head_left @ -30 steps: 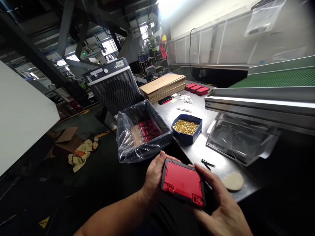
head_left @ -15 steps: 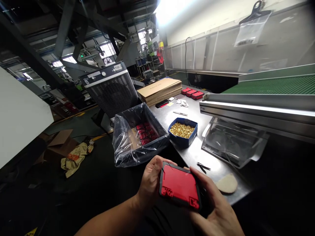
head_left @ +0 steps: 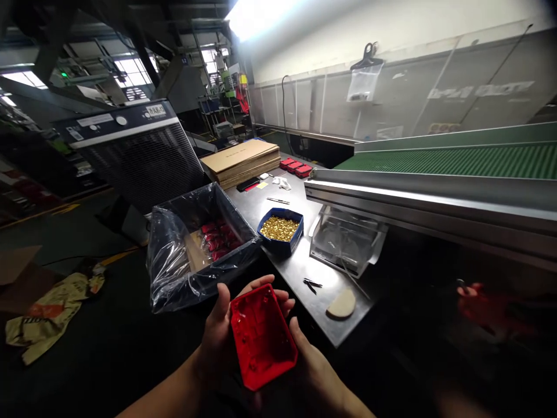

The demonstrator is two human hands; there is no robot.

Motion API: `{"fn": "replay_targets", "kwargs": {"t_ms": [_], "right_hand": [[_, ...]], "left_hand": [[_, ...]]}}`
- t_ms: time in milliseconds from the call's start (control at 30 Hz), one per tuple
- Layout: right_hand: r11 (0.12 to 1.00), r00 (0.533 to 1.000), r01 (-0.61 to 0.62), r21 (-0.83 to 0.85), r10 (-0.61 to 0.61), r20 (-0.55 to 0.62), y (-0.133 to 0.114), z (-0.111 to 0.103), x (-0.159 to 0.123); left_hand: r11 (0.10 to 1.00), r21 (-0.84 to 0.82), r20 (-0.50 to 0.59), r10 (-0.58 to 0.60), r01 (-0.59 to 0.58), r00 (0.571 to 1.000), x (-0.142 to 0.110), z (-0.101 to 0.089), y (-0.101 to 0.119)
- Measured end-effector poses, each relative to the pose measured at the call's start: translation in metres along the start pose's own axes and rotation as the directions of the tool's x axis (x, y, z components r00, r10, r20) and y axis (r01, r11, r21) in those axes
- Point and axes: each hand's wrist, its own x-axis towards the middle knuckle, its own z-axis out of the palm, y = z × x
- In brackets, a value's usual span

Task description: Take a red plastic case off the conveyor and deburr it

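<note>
The left hand [head_left: 220,337] and the right hand [head_left: 311,363] hold a red plastic shell [head_left: 262,335] between them, fingers curled up its long sides, in front of the near edge of the counter [head_left: 300,264]. Half a second ago the part showed a flat red face framed in black; now its hollow inner side faces up and no black frame shows. The view has also swung, so the box and counter sit further left than before.

Just beyond the hands, off the counter's left edge, stands a box lined with clear plastic [head_left: 198,244], with red parts lying at its bottom. On the counter by that edge sits a blue tray of brass pieces [head_left: 279,229], and right of it a clear plastic chute [head_left: 346,241] under the green conveyor [head_left: 456,162]. Near the near corner lie small black tweezers [head_left: 312,284] and a pale oval pad [head_left: 342,303]. Open steel lies between tray and tweezers. A stack of cardboard [head_left: 241,162] fills the far end.
</note>
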Motion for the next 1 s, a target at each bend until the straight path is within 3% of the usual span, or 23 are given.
{"fn": "replay_targets", "kwargs": {"t_ms": [133, 200, 267, 333, 400, 467, 500, 567, 667, 800, 1000], "right_hand": [[0.994, 0.996, -0.029, -0.106, 0.02, -0.092, -0.001, -0.015, 0.004], [0.959, 0.99, -0.012, -0.285, -0.028, -0.137, -0.006, -0.036, 0.009], [0.834, 0.947, -0.06, -0.549, -0.127, -0.296, -0.01, -0.065, 0.016], [0.545, 0.822, -0.193, -0.816, -0.365, -0.438, -0.014, -0.095, 0.024], [0.244, 0.726, -0.327, -0.913, -0.554, -0.408, -0.015, -0.12, 0.033], [-0.039, 0.705, -0.43, -0.902, -0.639, -0.309, -0.012, -0.135, 0.041], [-0.172, 0.716, -0.466, -0.868, -0.649, -0.256, -0.01, -0.139, 0.045], [-0.329, 0.753, -0.487, -0.809, -0.627, -0.199, -0.004, -0.143, 0.051], [-0.401, 0.799, -0.467, -0.788, -0.573, -0.182, 0.003, -0.146, 0.06], [-0.432, 0.829, -0.44, -0.787, -0.533, -0.171, 0.006, -0.149, 0.068], [-0.38, 0.787, -0.484, -0.789, -0.583, -0.202, 0.006, -0.149, 0.068]], "left_hand": [[0.993, -0.097, -0.147, 0.054, -0.068, 0.988, 0.003, 0.007, -0.007], [0.992, -0.112, -0.227, 0.037, -0.064, 0.973, 0.006, 0.008, -0.008], [0.991, -0.119, -0.28, 0.023, -0.059, 0.96, 0.008, 0.007, -0.008], [0.99, -0.125, -0.294, 0.027, -0.066, 0.955, 0.008, 0.003, -0.007], [0.988, -0.125, -0.302, 0.045, -0.086, 0.952, 0.008, 0.0, -0.008], [0.989, -0.114, -0.318, 0.053, -0.094, 0.946, 0.007, -0.001, -0.008], [0.99, -0.103, -0.334, 0.057, -0.096, 0.941, 0.007, 0.0, -0.008], [0.992, -0.068, -0.371, 0.071, -0.103, 0.926, 0.005, 0.003, -0.008], [0.993, 0.019, -0.421, 0.115, -0.118, 0.9, 0.001, 0.008, -0.006], [0.991, 0.073, -0.449, 0.136, -0.115, 0.883, -0.003, 0.011, -0.005], [0.992, 0.056, -0.444, 0.128, -0.115, 0.887, -0.005, 0.011, -0.003]]}}
